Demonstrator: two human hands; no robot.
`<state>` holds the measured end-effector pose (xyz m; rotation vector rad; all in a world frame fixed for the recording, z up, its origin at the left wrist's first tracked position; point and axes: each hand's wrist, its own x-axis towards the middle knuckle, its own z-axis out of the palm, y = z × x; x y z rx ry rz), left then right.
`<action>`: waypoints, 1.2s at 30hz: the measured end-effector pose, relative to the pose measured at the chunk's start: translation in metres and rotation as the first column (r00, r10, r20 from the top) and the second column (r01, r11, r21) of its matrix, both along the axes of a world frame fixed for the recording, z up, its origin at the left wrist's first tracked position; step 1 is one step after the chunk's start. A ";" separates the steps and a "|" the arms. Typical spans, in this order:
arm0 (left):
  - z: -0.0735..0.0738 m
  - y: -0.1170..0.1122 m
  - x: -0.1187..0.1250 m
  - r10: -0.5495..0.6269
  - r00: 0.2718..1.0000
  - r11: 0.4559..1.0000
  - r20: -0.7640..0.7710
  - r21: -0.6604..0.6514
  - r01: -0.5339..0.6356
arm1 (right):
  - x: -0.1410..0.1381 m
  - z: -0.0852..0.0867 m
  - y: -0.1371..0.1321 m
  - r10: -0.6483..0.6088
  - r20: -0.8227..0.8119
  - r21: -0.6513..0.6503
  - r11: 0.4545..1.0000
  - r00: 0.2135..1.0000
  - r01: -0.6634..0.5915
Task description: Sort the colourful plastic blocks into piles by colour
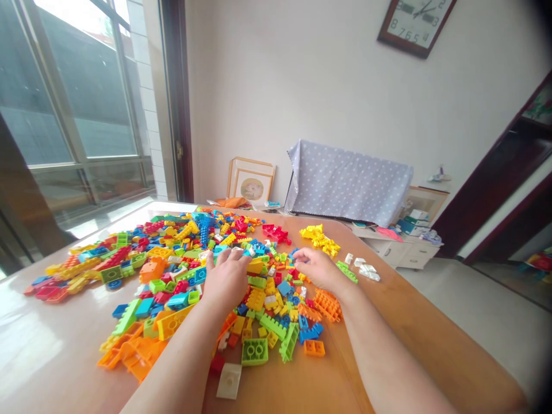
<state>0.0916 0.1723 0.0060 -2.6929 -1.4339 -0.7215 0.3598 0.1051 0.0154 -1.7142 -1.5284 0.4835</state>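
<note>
A large heap of colourful toy building bricks (256, 299) spreads across the table. My left hand (227, 276) rests palm down on the heap's middle, its fingers stretched out and apart, touching bricks. A yellow brick (257, 265) lies beside its fingertips. At the heap's right side, my right hand (317, 269) has its fingers curled in towards the thumb. A bit of blue shows at those fingertips; whether it is held or lies behind them is unclear. Orange bricks (328, 305) lie below the right wrist, and a light green brick (347, 272) is just beyond it.
Yellow bricks (319, 238), red bricks (276, 233) and white bricks (370, 272) form separate groups on the wooden table (414, 333). A white plate-like piece (229, 380) lies near the front. Behind stand a cloth-covered object (349, 181), picture frames (252, 181) and a white cabinet (403, 253).
</note>
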 end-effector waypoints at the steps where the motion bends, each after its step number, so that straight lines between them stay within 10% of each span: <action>1: -0.001 0.002 -0.002 0.046 0.999 0.999 -0.005 -0.003 -0.047 | -0.003 0.001 -0.004 0.017 0.011 -0.006 1.000 1.000 -0.017; 11: 0.004 0.003 -0.003 0.142 0.989 0.990 0.048 -0.011 -0.142 | -0.028 -0.005 -0.029 0.176 0.284 -0.095 0.983 0.942 -0.155; 27: 0.004 -0.020 0.026 -0.296 0.946 0.952 0.130 -0.042 0.304 | -0.034 0.002 -0.037 0.133 0.517 -0.377 0.922 0.846 0.086; 32: 0.003 -0.018 0.027 -0.298 0.942 0.951 0.151 -0.038 0.307 | -0.021 -0.001 -0.032 0.047 0.133 -0.296 0.955 0.990 -0.005; 36: 0.002 -0.016 0.029 -0.303 0.935 0.946 0.186 -0.058 0.319 | -0.011 -0.002 -0.030 0.012 -0.290 -0.279 0.955 0.957 -0.097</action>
